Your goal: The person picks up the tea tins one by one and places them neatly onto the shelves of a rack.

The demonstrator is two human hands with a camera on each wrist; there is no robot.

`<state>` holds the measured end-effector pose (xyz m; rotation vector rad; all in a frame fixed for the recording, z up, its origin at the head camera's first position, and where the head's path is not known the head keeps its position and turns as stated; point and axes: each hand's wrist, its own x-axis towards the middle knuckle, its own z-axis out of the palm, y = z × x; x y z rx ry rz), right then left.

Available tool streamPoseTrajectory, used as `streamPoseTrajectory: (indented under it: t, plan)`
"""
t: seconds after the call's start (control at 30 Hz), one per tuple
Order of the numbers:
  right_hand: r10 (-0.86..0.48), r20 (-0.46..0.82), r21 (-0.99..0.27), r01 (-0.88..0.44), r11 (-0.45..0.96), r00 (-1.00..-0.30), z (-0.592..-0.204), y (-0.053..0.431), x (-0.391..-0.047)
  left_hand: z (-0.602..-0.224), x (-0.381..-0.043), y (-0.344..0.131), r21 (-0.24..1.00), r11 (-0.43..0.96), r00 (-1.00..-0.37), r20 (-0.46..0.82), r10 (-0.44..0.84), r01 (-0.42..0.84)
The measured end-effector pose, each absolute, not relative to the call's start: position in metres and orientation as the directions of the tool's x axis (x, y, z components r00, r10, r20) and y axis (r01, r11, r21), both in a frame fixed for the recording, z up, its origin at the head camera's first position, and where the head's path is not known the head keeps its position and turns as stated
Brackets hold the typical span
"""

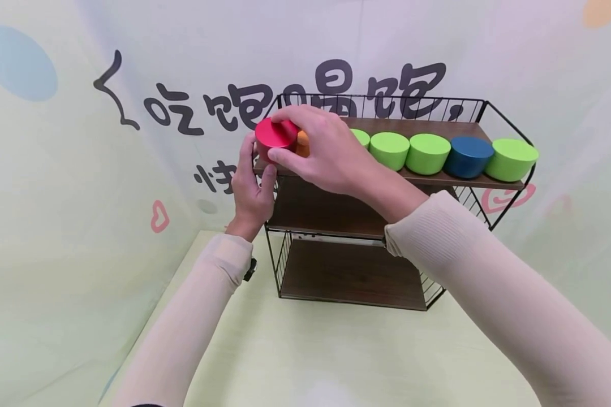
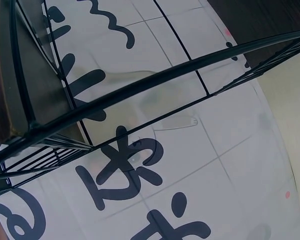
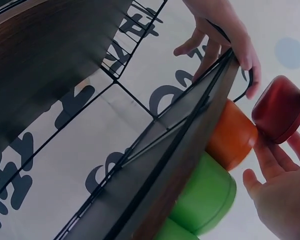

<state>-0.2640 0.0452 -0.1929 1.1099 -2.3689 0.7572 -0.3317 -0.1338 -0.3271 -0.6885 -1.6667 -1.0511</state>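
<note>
My right hand point(image 1: 331, 147) pinches a round red tin point(image 1: 272, 131) between thumb and fingers, above the left end of the top shelf. In the right wrist view the red tin point(image 3: 279, 110) looks raised off the board, close beside an orange tin point(image 3: 235, 137). My left hand point(image 1: 252, 189) grips the left front corner of the wire rack point(image 1: 331, 210), below the red tin, with its thumb by the board's front edge. The right wrist view shows its fingers on both sides of the board end. The right hand partly covers the orange tin in the head view.
Several green tins point(image 1: 389, 150) and a blue tin point(image 1: 469, 155) stand in a row along the top shelf's front edge. Black wire rails border the shelf. Below are two more brown boards. Behind hangs a pale printed cloth point(image 1: 132, 169).
</note>
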Motion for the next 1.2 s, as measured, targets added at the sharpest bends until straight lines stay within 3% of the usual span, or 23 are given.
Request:
streamPoseTrajectory:
  t: [0.43,0.93,1.2]
  plan:
    - [-0.511,0.525,-0.324,-0.715,0.62,-0.68,-0.197,0.032,-0.273,-0.326,-0.328,-0.131,0.301,0.447,-0.32,0.947,-0.034,0.843]
    - [-0.514,0.478,-0.222,-0.665,0.713,-0.712,-0.199,0.03,-0.276,-0.318,-0.315,-0.123,0.31,0.452,-0.318,0.946,-0.061,0.837]
    - [-0.532,0.474,-0.177,-0.667,0.723,-0.702,-0.202,0.028,-0.277,-0.327,-0.326,-0.129,0.321,0.467,-0.329,0.942,-0.067,0.824]
